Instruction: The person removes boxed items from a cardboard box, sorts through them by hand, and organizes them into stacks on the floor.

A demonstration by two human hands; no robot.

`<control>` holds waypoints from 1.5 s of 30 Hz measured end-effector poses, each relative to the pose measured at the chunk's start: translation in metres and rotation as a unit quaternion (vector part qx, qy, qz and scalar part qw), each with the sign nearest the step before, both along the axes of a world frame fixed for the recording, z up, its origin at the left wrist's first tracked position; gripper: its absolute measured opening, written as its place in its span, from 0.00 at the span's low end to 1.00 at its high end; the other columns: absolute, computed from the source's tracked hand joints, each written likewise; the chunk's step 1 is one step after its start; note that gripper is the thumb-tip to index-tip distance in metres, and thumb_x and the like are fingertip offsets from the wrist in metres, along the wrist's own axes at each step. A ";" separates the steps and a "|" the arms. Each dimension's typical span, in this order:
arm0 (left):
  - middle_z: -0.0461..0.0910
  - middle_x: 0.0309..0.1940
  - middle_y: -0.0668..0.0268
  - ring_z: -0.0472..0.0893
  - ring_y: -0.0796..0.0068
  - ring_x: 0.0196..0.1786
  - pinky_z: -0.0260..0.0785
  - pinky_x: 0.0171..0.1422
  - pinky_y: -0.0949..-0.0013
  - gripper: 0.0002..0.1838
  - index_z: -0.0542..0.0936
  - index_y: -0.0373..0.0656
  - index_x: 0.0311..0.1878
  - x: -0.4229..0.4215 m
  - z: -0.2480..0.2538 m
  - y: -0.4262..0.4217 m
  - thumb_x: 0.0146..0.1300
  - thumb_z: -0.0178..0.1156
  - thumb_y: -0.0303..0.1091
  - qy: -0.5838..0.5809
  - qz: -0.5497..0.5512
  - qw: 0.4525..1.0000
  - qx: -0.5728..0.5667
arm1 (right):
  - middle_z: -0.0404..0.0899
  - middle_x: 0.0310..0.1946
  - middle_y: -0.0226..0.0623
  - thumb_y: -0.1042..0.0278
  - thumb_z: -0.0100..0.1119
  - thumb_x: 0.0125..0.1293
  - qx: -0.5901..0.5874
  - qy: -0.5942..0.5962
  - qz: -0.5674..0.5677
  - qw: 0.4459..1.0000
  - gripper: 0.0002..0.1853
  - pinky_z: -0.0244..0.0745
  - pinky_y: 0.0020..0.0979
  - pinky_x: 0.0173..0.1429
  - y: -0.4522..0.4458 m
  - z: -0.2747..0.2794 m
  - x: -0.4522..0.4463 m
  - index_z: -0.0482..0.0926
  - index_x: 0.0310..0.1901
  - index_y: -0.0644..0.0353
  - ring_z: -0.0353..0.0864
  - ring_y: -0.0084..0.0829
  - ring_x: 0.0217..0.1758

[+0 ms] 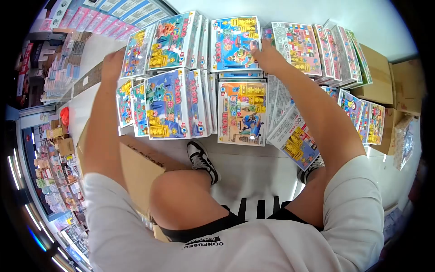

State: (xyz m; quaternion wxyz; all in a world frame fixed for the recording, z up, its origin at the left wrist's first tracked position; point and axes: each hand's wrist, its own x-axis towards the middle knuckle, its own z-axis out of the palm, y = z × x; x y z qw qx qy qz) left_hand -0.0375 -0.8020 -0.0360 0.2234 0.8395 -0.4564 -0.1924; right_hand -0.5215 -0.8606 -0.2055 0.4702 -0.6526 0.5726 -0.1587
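Stacks of colourful boxed games stand on the floor in front of me. My right hand [264,52] is at the right edge of a blue box [234,44] in the upper middle, its fingers partly hidden. My left hand [114,62] is beside the left edge of the upper left boxes [137,51]; its fingers are out of sight behind them. Below the blue box stands an orange box [242,113]. A purple box [167,104] fronts the lower left stack. Under my right forearm, a tilted box [297,139] leans near my shoe.
An open cardboard carton [140,174] is beside my left leg. More game boxes [299,49] and brown cartons [378,75] stand at the right by the white wall. Shelves with goods [56,158] line the far left. My shoes [199,159] are below the stacks.
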 end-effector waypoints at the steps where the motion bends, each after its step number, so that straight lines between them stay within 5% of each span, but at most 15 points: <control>1: 0.83 0.62 0.52 0.81 0.56 0.59 0.71 0.65 0.53 0.42 0.80 0.38 0.69 0.049 -0.024 -0.003 0.66 0.61 0.67 -0.024 -0.014 1.000 -0.007 | 0.80 0.61 0.67 0.53 0.54 0.78 -0.007 0.004 -0.006 1.000 0.33 0.75 0.50 0.68 0.003 0.000 0.002 0.63 0.72 0.73 0.82 0.60 0.64; 5: 0.82 0.65 0.56 0.77 0.56 0.63 0.62 0.66 0.31 0.57 0.82 0.53 0.69 0.112 -0.078 -0.015 0.52 0.51 0.92 0.005 0.179 0.969 0.170 | 0.78 0.64 0.68 0.53 0.51 0.80 0.005 0.033 0.005 0.999 0.32 0.74 0.50 0.69 0.001 0.008 0.006 0.63 0.73 0.72 0.80 0.61 0.66; 9: 0.86 0.58 0.60 0.85 0.65 0.55 0.75 0.63 0.58 0.49 0.83 0.48 0.66 0.158 -0.136 -0.041 0.59 0.60 0.82 0.333 0.075 0.934 0.101 | 0.82 0.58 0.62 0.53 0.51 0.80 0.038 0.022 0.017 0.999 0.30 0.77 0.49 0.65 -0.002 0.012 0.002 0.65 0.70 0.71 0.85 0.56 0.61; 12: 0.88 0.55 0.62 0.88 0.70 0.49 0.77 0.58 0.71 0.45 0.84 0.44 0.65 0.099 -0.102 -0.042 0.62 0.64 0.76 0.301 0.072 0.945 0.108 | 0.84 0.54 0.59 0.52 0.51 0.80 0.038 0.015 0.015 0.999 0.29 0.78 0.47 0.62 0.002 0.015 0.000 0.66 0.69 0.70 0.87 0.52 0.57; 19: 0.81 0.67 0.58 0.76 0.64 0.71 0.63 0.76 0.52 0.49 0.81 0.44 0.69 0.073 -0.077 -0.032 0.64 0.54 0.81 0.136 -0.048 0.967 0.212 | 0.83 0.56 0.59 0.55 0.50 0.79 0.075 0.039 0.002 0.996 0.30 0.77 0.46 0.64 -0.005 0.026 0.008 0.64 0.70 0.71 0.86 0.51 0.59; 25: 0.69 0.78 0.49 0.67 0.53 0.80 0.55 0.81 0.51 0.55 0.69 0.41 0.80 0.144 -0.093 0.019 0.65 0.52 0.80 0.044 0.027 0.996 0.067 | 0.81 0.59 0.62 0.54 0.52 0.76 0.115 -0.027 -0.038 0.992 0.33 0.75 0.45 0.65 -0.004 0.021 0.006 0.63 0.72 0.71 0.85 0.52 0.59; 27: 0.66 0.80 0.48 0.64 0.48 0.81 0.53 0.81 0.44 0.58 0.68 0.42 0.81 0.142 -0.086 0.045 0.62 0.52 0.83 0.034 0.113 0.986 0.118 | 0.81 0.59 0.62 0.53 0.54 0.75 -0.154 0.069 -0.041 0.985 0.32 0.75 0.45 0.65 -0.001 -0.011 0.006 0.67 0.71 0.69 0.85 0.52 0.58; 29: 0.64 0.81 0.47 0.62 0.42 0.82 0.50 0.81 0.37 0.62 0.66 0.44 0.82 0.119 -0.067 0.070 0.58 0.53 0.86 0.052 0.210 0.948 0.232 | 0.82 0.59 0.61 0.52 0.58 0.74 -0.422 0.138 -0.050 0.895 0.31 0.76 0.44 0.65 0.002 -0.016 0.013 0.71 0.71 0.66 0.84 0.53 0.57; 30: 0.63 0.80 0.45 0.62 0.37 0.80 0.49 0.78 0.28 0.66 0.65 0.45 0.82 0.119 -0.070 0.084 0.52 0.55 0.90 0.088 0.185 0.951 0.230 | 0.82 0.58 0.59 0.51 0.58 0.74 -0.351 0.058 -0.043 0.933 0.32 0.76 0.43 0.65 0.006 -0.004 0.024 0.71 0.71 0.66 0.85 0.51 0.57; 32: 0.64 0.79 0.43 0.62 0.36 0.80 0.52 0.76 0.28 0.68 0.66 0.42 0.81 0.106 -0.061 0.097 0.50 0.57 0.90 0.064 0.130 0.956 0.255 | 0.83 0.58 0.57 0.50 0.58 0.74 -0.196 -0.104 -0.021 0.975 0.34 0.77 0.42 0.64 0.017 0.034 0.056 0.70 0.72 0.66 0.85 0.48 0.57; 35: 0.65 0.79 0.42 0.62 0.40 0.80 0.57 0.73 0.27 0.66 0.68 0.40 0.79 0.161 -0.091 0.117 0.51 0.58 0.88 0.037 0.187 0.943 0.274 | 0.83 0.56 0.51 0.42 0.62 0.73 -0.040 -0.199 0.006 0.979 0.41 0.78 0.37 0.60 0.021 0.041 0.099 0.68 0.74 0.70 0.85 0.37 0.54; 36: 0.70 0.75 0.42 0.70 0.45 0.76 0.67 0.70 0.34 0.63 0.70 0.38 0.77 0.169 -0.098 0.123 0.52 0.65 0.83 0.035 0.200 0.941 0.270 | 0.83 0.56 0.50 0.40 0.63 0.73 -0.003 -0.224 0.015 0.974 0.43 0.78 0.36 0.59 0.019 0.041 0.113 0.67 0.74 0.70 0.85 0.36 0.53; 38: 0.77 0.68 0.44 0.80 0.51 0.67 0.75 0.65 0.44 0.59 0.71 0.35 0.75 0.163 -0.100 0.133 0.50 0.76 0.73 0.245 0.120 0.920 0.282 | 0.83 0.57 0.49 0.42 0.69 0.69 0.043 -0.222 -0.009 0.974 0.47 0.80 0.34 0.53 0.009 0.052 0.128 0.63 0.76 0.72 0.84 0.33 0.53; 41: 0.83 0.59 0.53 0.87 0.62 0.55 0.82 0.59 0.57 0.55 0.66 0.34 0.74 0.158 -0.113 0.137 0.54 0.80 0.60 0.170 0.104 0.957 0.210 | 0.81 0.58 0.47 0.51 0.74 0.66 0.071 -0.256 -0.022 0.964 0.49 0.79 0.31 0.46 -0.008 0.050 0.139 0.60 0.77 0.73 0.84 0.30 0.49; 45: 0.80 0.62 0.49 0.84 0.57 0.61 0.79 0.65 0.52 0.59 0.62 0.34 0.76 0.147 -0.106 0.142 0.51 0.83 0.56 0.231 0.113 0.952 0.169 | 0.79 0.59 0.47 0.55 0.73 0.68 0.090 -0.241 -0.004 0.966 0.44 0.80 0.32 0.51 -0.011 0.048 0.145 0.62 0.76 0.73 0.84 0.32 0.54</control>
